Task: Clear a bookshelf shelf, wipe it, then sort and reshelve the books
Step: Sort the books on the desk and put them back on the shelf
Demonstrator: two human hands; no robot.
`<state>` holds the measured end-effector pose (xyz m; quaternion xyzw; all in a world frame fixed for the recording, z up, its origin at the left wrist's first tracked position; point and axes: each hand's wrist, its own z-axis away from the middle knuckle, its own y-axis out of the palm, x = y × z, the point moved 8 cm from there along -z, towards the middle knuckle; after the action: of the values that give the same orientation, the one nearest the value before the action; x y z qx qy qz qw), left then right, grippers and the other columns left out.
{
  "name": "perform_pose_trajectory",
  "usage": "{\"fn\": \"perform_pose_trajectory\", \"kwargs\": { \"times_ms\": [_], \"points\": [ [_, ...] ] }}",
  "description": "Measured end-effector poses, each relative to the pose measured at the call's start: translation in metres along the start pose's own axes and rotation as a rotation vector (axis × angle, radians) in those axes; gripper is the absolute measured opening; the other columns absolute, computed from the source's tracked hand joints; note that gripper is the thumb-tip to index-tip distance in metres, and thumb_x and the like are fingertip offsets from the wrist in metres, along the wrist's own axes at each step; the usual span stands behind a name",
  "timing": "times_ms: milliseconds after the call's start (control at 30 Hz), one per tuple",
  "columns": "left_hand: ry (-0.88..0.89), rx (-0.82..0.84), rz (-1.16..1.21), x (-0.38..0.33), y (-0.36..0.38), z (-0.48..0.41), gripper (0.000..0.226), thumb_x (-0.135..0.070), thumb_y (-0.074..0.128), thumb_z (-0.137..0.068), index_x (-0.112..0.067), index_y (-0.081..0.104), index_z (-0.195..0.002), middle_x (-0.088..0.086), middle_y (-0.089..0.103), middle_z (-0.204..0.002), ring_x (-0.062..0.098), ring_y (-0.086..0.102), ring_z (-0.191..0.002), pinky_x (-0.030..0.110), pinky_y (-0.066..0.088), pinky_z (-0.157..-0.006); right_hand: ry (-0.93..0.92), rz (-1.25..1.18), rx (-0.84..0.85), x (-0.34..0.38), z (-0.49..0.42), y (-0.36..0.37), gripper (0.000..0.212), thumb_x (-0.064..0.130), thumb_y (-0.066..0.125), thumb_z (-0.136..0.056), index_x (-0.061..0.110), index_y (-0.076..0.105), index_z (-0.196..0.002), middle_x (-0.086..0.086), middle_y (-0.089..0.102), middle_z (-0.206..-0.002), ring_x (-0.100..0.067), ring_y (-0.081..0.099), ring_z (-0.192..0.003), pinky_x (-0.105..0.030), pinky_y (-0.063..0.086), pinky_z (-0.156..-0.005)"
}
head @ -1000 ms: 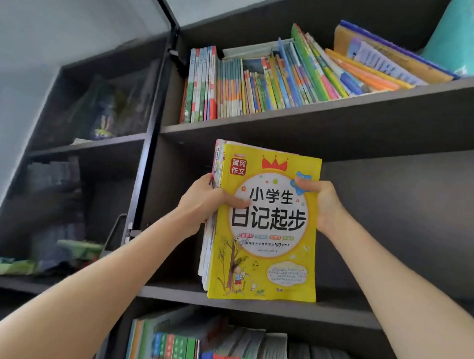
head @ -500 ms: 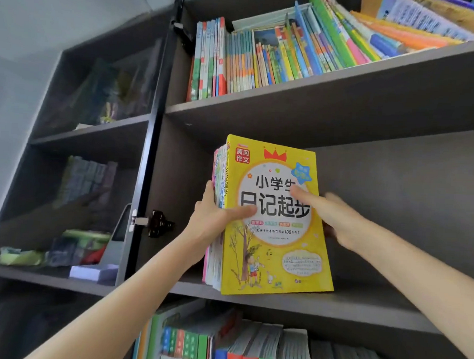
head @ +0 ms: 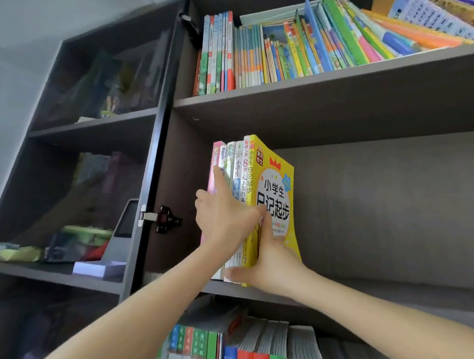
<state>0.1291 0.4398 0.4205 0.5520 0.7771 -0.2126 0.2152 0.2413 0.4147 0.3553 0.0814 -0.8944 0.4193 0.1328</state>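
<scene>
Head view: batch of thin paperbacks fronted by glossy yellow cover (head: 274,187) stood upright at left end of dark brown laminate middle shelf (head: 375,296).
- Spines pressed by flat-fingered left hand (head: 225,220).
- Lower edge clasped by right hand (head: 272,262).
- Advised: batch to be slid flush against side panel (head: 180,176), spines squared.
- Row of colourful thin books (head: 279,54) noted on shelf above.

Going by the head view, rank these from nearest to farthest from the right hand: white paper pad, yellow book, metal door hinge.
From the right hand:
1. yellow book: in the hand's grip, at the right end of the standing row.
2. metal door hinge: to the left, on the cabinet divider.
3. white paper pad: farther left, on the neighbouring compartment's shelf.
</scene>
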Motion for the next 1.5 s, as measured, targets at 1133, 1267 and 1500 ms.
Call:
{"fn": "perform_pose_trajectory", "kwargs": {
  "times_ms": [1133, 1267, 1500],
  "points": [
    [-0.025, 0.251, -0.434, 0.07, 0.028, -0.051, 0.087, -0.047, 0.041, -0.098, 0.009, -0.002, -0.147, 0.026, 0.001, -0.157, 0.036, 0.003, -0.146, 0.041, 0.015, -0.118, 0.092, -0.199, 0.16, -0.02, -0.1, 0.081, 0.142, 0.047, 0.082, -0.055, 0.035, -0.027, -0.146, -0.004, 0.017, -0.158, -0.023, 0.034, -0.138, -0.039, 0.038, -0.109],
    [0.014, 0.265, -0.435, 0.077, 0.033, -0.048, 0.091, -0.052, 0.037, -0.097, 0.009, -0.01, -0.146, 0.028, -0.011, -0.155, 0.038, -0.008, -0.145, 0.042, 0.007, -0.118, 0.166, -0.216, 0.173, -0.017, -0.107, 0.085, 0.138, 0.037, 0.081, -0.064, 0.033, -0.031, -0.143, -0.012, 0.014, -0.159, -0.03, 0.032, -0.139, -0.042, 0.039, -0.108],
    [-0.038, 0.347, -0.457, 0.071, 0.029, -0.057, 0.091, -0.048, 0.047, -0.096, 0.007, -0.005, -0.148, 0.03, -0.007, -0.155, 0.041, 0.001, -0.145, 0.044, 0.022, -0.115, 0.112, -0.178, 0.197, -0.01, -0.101, 0.082, 0.127, 0.03, 0.075, -0.075, 0.027, -0.031, -0.145, -0.009, 0.033, -0.15, -0.028, 0.042, -0.129, -0.039, 0.044, -0.103]
  ]
}}
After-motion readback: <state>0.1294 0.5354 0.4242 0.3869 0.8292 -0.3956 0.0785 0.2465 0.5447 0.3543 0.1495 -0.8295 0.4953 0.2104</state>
